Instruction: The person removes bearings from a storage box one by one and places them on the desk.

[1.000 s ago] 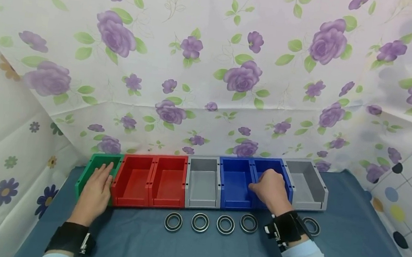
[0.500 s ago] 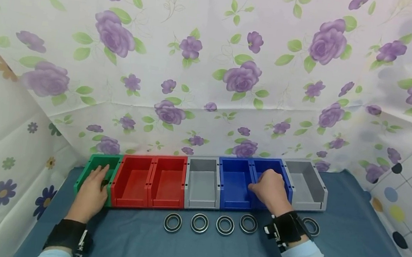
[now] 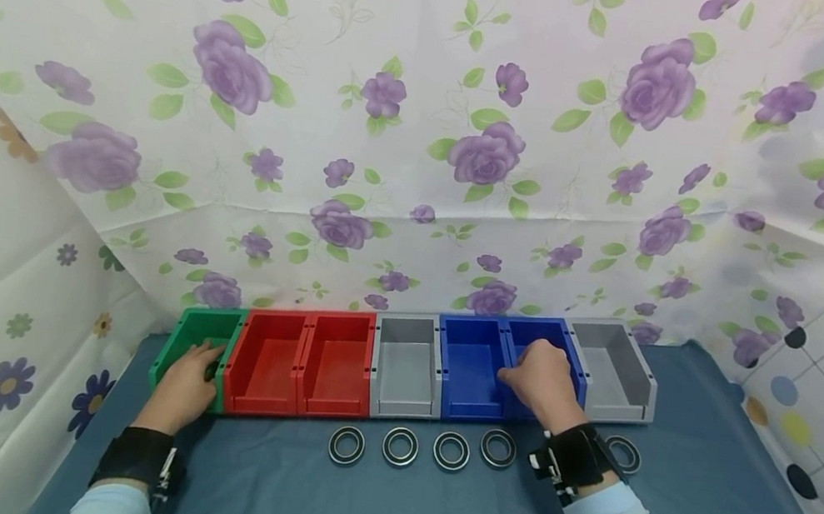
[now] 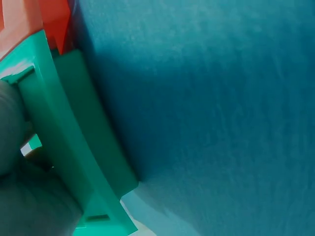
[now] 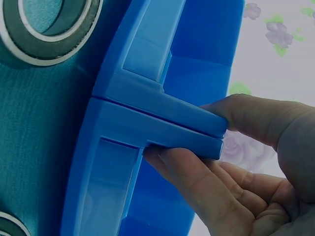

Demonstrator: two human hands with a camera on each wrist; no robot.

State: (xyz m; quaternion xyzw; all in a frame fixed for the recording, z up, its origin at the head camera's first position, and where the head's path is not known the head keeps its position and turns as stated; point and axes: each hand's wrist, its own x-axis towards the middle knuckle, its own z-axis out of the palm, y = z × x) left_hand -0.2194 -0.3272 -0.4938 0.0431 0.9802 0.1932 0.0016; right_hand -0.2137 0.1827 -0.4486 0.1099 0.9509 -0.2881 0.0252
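Observation:
My left hand (image 3: 183, 384) reaches over the front of the green bin (image 3: 213, 320), with fingertips down inside it. Whether they grip anything there is hidden; the left wrist view shows only part of the hand (image 4: 34, 196) at the bin's front lip (image 4: 74, 132). At the other end of the row, my right hand (image 3: 544, 380) pinches the adjoining side walls of two blue bins, the left blue bin (image 3: 472, 364) and the right blue bin (image 3: 536, 330). In the right wrist view, thumb and fingers (image 5: 192, 172) lie on either side of those walls (image 5: 182, 120).
Two red bins (image 3: 270, 351) and a grey bin (image 3: 406, 365) stand between, with another grey bin (image 3: 611, 370) at the right end. Several ball bearings (image 3: 400, 446) lie along the front on the blue cloth (image 3: 325, 508). Flowered sheeting (image 3: 421, 166) hangs behind.
My left hand has shifted slightly toward me and lower into the green bin, its fingers bending down. My right hand stays where it was on the blue bins.

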